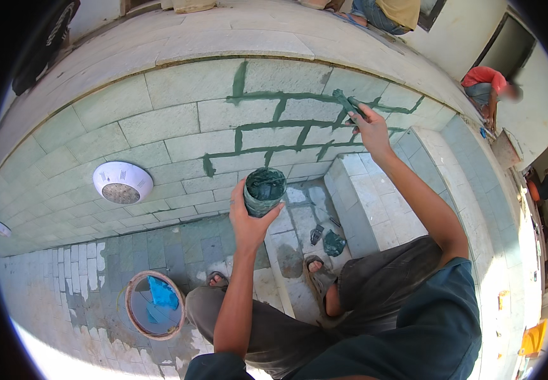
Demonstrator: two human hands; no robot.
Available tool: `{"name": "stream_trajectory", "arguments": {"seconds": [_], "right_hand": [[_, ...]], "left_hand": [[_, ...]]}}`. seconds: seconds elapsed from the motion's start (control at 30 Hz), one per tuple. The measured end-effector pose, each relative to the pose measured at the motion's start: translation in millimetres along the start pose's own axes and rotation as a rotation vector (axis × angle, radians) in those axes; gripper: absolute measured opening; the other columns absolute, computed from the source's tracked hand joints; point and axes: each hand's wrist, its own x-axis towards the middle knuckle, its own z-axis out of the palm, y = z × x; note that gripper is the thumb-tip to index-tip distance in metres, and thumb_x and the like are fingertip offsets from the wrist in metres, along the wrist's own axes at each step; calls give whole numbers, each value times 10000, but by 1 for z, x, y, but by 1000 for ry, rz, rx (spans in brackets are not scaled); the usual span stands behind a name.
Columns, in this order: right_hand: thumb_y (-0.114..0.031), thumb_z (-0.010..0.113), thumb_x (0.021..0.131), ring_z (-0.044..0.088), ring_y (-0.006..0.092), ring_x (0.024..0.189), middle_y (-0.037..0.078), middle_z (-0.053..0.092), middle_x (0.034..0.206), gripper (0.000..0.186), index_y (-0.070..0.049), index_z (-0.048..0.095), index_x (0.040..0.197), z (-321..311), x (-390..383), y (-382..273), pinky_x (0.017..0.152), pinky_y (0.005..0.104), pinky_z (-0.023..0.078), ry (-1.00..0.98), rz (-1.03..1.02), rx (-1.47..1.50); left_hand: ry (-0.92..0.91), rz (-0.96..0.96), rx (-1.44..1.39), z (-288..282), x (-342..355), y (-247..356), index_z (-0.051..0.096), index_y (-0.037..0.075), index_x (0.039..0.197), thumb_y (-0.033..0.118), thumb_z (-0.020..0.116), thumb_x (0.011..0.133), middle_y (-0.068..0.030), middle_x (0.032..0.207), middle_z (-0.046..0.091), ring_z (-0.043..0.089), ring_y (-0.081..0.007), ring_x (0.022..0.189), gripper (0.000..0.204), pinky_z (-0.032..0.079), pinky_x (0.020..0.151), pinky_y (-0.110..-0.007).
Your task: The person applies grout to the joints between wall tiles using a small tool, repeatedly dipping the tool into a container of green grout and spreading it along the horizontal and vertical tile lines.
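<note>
Fingers [357, 120] of right hand [370, 130] closed around a small green-smeared tool [349, 104], its tip pressed to a joint high on the tiled wall [160, 123]. Fingers of left hand [248, 218] wrapped around a round cup [264, 190] of dark green paste, held upright in front of the wall, lower than the tool and to its left. Green grout lines [286, 123] filling the joints between pale tiles around the tool, some running sideways, some upright. Round white light fitting [122, 182] set in the wall well to the left. Below, sandalled feet on a tiled floor [65, 278], beside a round basin [155, 305] with a blue cloth [163, 294] inside. Tiled step [375, 196] just right of the feet. Two other people crouched on the upper ledge at far right, well apart.
</note>
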Motion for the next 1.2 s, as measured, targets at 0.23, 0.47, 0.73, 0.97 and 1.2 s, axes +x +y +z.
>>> {"name": "stream_trajectory", "arguments": {"seconds": [0.23, 0.47, 0.73, 0.97, 1.2], "right_hand": [[-119, 649, 915, 602, 87, 637, 62, 673, 761, 227, -32, 666, 1124, 45, 24, 21, 570, 255, 466, 367, -316, -154], [-66, 645, 869, 614, 261, 642, 150, 665, 820, 196, -59, 671, 1063, 66, 45, 37, 591, 331, 485, 507, -641, -444], [-55, 654, 828, 644, 322, 674, 161, 663, 826, 252, -74, 670, 1079, 70, 19, 63, 602, 379, 506, 451, -596, -507], [-51, 664, 819, 632, 319, 686, 155, 643, 793, 240, -67, 673, 1059, 61, 50, 30, 603, 400, 497, 525, -725, -619], [-73, 687, 808, 635, 334, 734, 141, 646, 833, 261, -58, 666, 1068, 66, 32, 71, 654, 420, 530, 464, -672, -792]], "left_hand": [[-22, -34, -1, -4, 4, 2, 467, 5, 1336, 221, 896, 639, -178, 1260, 552, 560, -323, 1145, 846, 450, 968, -417], [-47, -69, -11, -3, 0, 0, 459, -2, 1343, 211, 898, 643, -181, 1256, 552, 557, -311, 1154, 853, 452, 968, -408], [-21, -95, -48, 3, 3, -4, 459, 2, 1343, 193, 901, 639, -176, 1224, 576, 585, -289, 1109, 853, 461, 950, -388], [-41, -141, -68, 10, 0, -8, 464, 7, 1338, 200, 897, 651, -174, 1228, 566, 573, -288, 1119, 835, 458, 952, -391], [-74, -34, 37, 10, 8, 4, 459, -3, 1335, 259, 888, 675, -197, 1244, 545, 555, -342, 1140, 830, 443, 967, -426]]}}
